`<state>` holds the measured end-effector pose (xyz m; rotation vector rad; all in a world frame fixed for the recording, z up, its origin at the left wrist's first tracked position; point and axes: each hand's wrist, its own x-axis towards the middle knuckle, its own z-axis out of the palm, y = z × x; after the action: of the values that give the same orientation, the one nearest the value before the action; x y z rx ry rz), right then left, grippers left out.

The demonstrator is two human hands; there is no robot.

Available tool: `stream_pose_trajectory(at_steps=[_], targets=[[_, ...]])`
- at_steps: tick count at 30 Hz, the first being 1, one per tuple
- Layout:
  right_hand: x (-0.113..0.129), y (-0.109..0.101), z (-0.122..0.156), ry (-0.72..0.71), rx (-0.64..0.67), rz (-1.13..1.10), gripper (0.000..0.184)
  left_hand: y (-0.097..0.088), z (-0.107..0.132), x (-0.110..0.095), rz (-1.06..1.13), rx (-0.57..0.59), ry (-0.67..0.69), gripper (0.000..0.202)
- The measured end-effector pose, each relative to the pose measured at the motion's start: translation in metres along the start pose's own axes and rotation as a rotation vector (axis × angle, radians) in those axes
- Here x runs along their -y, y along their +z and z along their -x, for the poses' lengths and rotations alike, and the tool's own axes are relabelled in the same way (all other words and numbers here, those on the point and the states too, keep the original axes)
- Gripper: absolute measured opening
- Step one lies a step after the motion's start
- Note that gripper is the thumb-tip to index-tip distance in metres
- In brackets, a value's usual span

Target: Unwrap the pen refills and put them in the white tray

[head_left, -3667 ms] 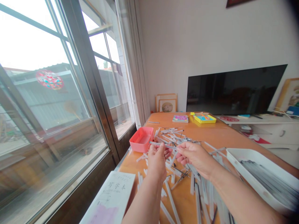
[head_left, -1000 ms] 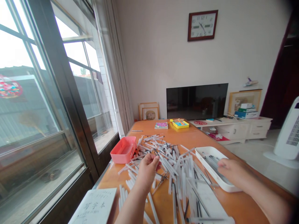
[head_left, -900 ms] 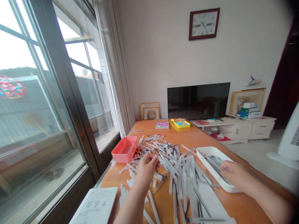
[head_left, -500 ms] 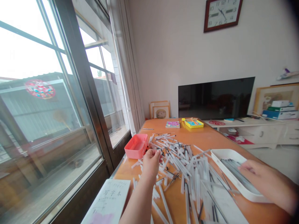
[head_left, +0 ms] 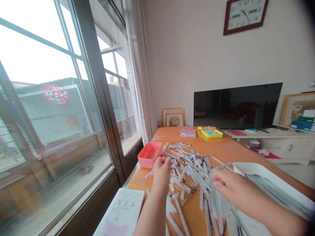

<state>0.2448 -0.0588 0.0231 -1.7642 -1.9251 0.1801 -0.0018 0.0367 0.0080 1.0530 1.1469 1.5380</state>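
My left hand [head_left: 162,167] is closed in a pinch beside the pink plastic basket [head_left: 145,160]. Whatever its fingers hold is too small or hidden to name. My right hand [head_left: 223,180] reaches in over the right side of a pile of clear pen tubes [head_left: 194,173], its fingers curled; their contents are hidden. Thin dark pen refills [head_left: 189,195] and small black-tipped pieces lie mixed among the tubes. Right of my right forearm stands a white tray [head_left: 243,165], partly covered by the arm, with a bundle of grey slender tubes [head_left: 275,188] inside.
A writing booklet [head_left: 120,209] lies at the table's near left. Farther back are a pen [head_left: 161,137], a purple book [head_left: 188,133] and a yellow box [head_left: 211,132]. Glass doors [head_left: 81,114] run along the left; a television [head_left: 236,106] stands beyond the table.
My right hand has moved left from the white tray to above the pile. My left hand stays pinched near the pink basket. The camera view has turned slightly left.
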Motion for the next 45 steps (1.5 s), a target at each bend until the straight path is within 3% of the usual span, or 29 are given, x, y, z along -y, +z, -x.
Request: stream_pose_trajectory(at_steps=[3, 8, 12, 16, 26, 32, 33, 40, 45], targets=[[0.026, 0.022, -0.017, -0.111, 0.133, 0.071, 0.015, 0.000, 0.001, -0.001, 0.004, 0.000, -0.015, 0.027], [0.056, 0.067, -0.043, -0.261, 0.165, 0.178, 0.030, 0.001, 0.001, 0.001, -0.006, 0.004, -0.016, 0.028], [0.068, 0.091, -0.059, -0.349, 0.196, 0.317, 0.032, 0.001, 0.002, 0.001, -0.039, 0.013, -0.030, 0.026], [0.069, 0.102, -0.070, -0.393, 0.209, 0.419, 0.028, 0.004, 0.005, 0.002, -0.081, 0.019, -0.039, 0.023], [0.052, 0.103, -0.076, -0.397, 0.209, 0.376, 0.031, 0.011, 0.001, 0.022, -0.099, 0.108, 0.024, 0.021], [0.049, 0.083, -0.067, -0.366, 0.006, 0.260, 0.020, 0.012, -0.005, 0.033, -0.157, 0.144, 0.057, 0.007], [0.048, 0.079, -0.066, -0.343, -0.030, 0.221, 0.017, 0.012, -0.004, 0.033, -0.170, 0.151, 0.060, 0.005], [0.041, 0.066, -0.068, -0.174, -0.186, -0.281, 0.010, 0.014, 0.010, 0.025, -0.387, 0.303, 0.059, 0.036], [0.049, 0.065, -0.068, -0.180, -0.130, -0.544, 0.012, 0.017, 0.020, 0.016, -0.322, 0.457, 0.226, 0.023]])
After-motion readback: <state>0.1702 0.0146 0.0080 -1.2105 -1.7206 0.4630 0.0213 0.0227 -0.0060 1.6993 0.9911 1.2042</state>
